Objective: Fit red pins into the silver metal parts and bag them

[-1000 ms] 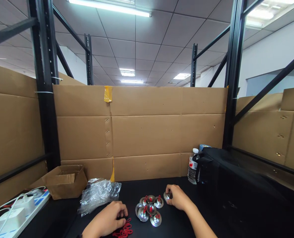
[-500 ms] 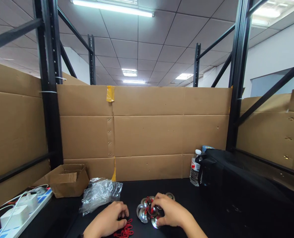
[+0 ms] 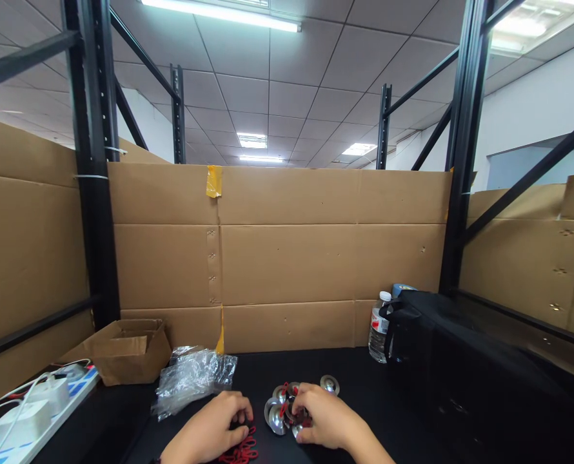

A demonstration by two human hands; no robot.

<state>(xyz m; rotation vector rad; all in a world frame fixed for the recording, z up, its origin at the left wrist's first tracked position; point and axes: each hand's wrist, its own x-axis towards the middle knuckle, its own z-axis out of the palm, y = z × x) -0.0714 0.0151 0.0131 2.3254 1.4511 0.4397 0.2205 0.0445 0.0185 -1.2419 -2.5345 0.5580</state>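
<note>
A small pile of silver domed finger cymbals (image 3: 276,417) with red cords lies on the black table in front of me. My right hand (image 3: 328,415) is over the pile's right side, its thumb and fingers curled round a cymbal that they partly hide. One more cymbal (image 3: 329,385) lies apart, just behind that hand. To the left of the pile, my left hand (image 3: 214,422) rests with bent fingers and a gap between thumb and fingertips; nothing shows in it. A heap of red cords (image 3: 241,451) lies under and beside its thumb.
Crumpled clear plastic (image 3: 195,380) and an open cardboard box (image 3: 135,357) are behind my left hand. A power strip (image 3: 59,432) with white plugs runs along the left. A water bottle (image 3: 378,328) and a large black bag (image 3: 471,374) stand right. Cardboard panels (image 3: 287,258) wall the back.
My right hand has moved slightly left, with its fingers drawn in more closely over the cymbals. The cymbal behind it now shows more fully. My left hand has hardly moved.
</note>
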